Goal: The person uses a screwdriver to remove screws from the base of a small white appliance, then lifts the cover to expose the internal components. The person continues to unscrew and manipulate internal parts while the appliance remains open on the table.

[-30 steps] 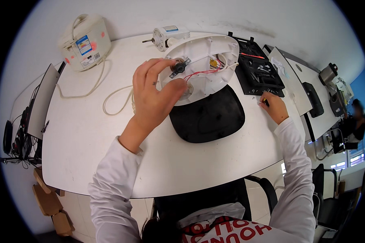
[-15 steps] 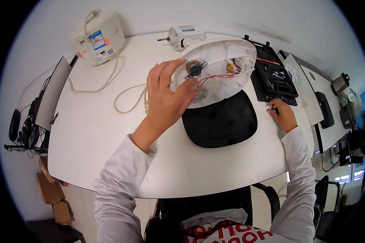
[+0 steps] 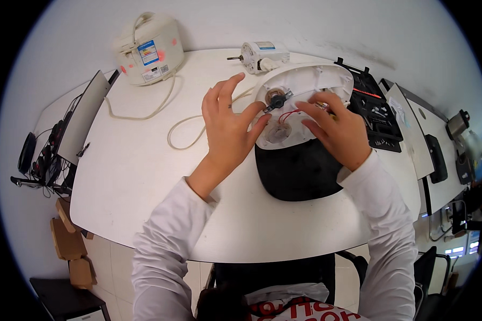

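Table: broad, white, smooth-topped [image 3: 144, 198], bearing the items below.

Appliance: rounded white body with carrying handle [image 3: 168, 48], at the far left.

Shell: oval white plastic shell, ribbed inner face exposed [image 3: 311, 81], at the far middle of the table.

Panel: black rounded-corner panel [image 3: 293, 179], adjoining the shell's near edge; whether joined cannot be told.

Case: open black tool case [image 3: 386, 128], right of the shell, partly behind the right arm.

Motor: white cylindrical motor with thin metal shaft [image 3: 268, 53], just beyond the shell.

Left hand [image 3: 226, 131]: thumb and forefinger nearly closed about the fitting's near end, other fingers raised; firm contact cannot be confirmed.

Right hand [image 3: 341, 131]: over the shell, thumb and forefinger parted; anything in the palm cannot be told.

Fitting: narrow black bar-shaped fitting [image 3: 277, 101], inside the shell.

Wires: thin red wires [image 3: 288, 114], between the hands.

Step, as judged: positioning the fitting. Next move calls for steadying it, wires clear.
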